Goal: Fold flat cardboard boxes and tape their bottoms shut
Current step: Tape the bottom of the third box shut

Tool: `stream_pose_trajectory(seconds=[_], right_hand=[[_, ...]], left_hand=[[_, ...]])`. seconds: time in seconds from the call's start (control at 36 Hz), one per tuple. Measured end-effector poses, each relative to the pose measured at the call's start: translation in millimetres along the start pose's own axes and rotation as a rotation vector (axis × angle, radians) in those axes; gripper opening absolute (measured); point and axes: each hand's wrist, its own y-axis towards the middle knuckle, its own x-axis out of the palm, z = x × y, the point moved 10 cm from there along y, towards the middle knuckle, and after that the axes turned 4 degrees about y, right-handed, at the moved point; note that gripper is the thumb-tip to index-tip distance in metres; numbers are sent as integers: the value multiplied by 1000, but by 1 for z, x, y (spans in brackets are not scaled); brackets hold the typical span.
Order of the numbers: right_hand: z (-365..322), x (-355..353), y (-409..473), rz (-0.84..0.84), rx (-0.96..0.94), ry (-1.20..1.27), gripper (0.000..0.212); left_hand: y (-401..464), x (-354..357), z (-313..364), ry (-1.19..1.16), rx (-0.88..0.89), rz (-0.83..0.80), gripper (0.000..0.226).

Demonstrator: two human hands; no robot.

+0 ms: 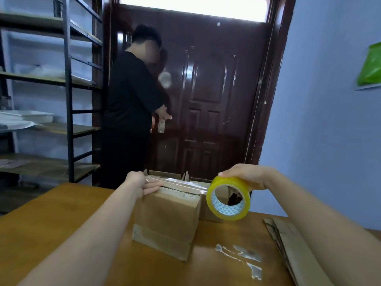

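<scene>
While the brown cardboard box stands on the orange-brown wooden table, the left hand rests on the box's top left edge with its fingers straight and flat. Right of the box, the right hand grips a yellow see-through roll of tape from above, fingers curled over it. A shiny strip of clear tape runs from the roll across the top of the box. Just behind the box sits another brown box. Right of the box lie flat brown cardboard sheets, and old bits of tape are stuck on the table near them. Far behind the box, a person in black clothes stands at a dark red door.
</scene>
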Motion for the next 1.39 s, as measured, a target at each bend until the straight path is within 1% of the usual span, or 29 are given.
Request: stream_pose_trajectory(seconds=[0.17, 0.39, 0.56, 0.78, 0.86, 0.97, 1.06, 1.11, 1.22, 1.39], right_hand=[[0, 1, 10, 92, -57, -15, 32], [5, -1, 28, 231, -102, -28, 33], [13, -1, 36, 271, -115, 0, 39], [34, 13, 48, 268, -88, -7, 36], [36, 18, 46, 253, -103, 41, 39], [37, 19, 44, 242, -102, -30, 44], [36, 22, 45, 227, -106, -42, 45], [36, 21, 46, 230, -102, -52, 44], [35, 19, 46, 233, -109, -42, 45], [38, 19, 50, 222, -119, -47, 46]], left_hand=[[-1, 1, -3, -96, -14, -14, 45], [4, -1, -8, -135, -57, -33, 45], [4, -1, -8, -130, -61, -44, 44], [5, 2, -7, -104, -30, -76, 44], [9, 1, -3, -85, 7, -65, 43], [13, -2, 4, 11, 60, -61, 40], [7, -2, 13, 98, 129, -60, 27], [2, 0, 21, 179, 200, -74, 23], [-2, -1, 35, 314, 311, -104, 26], [-7, -2, 48, 389, 410, -117, 27]])
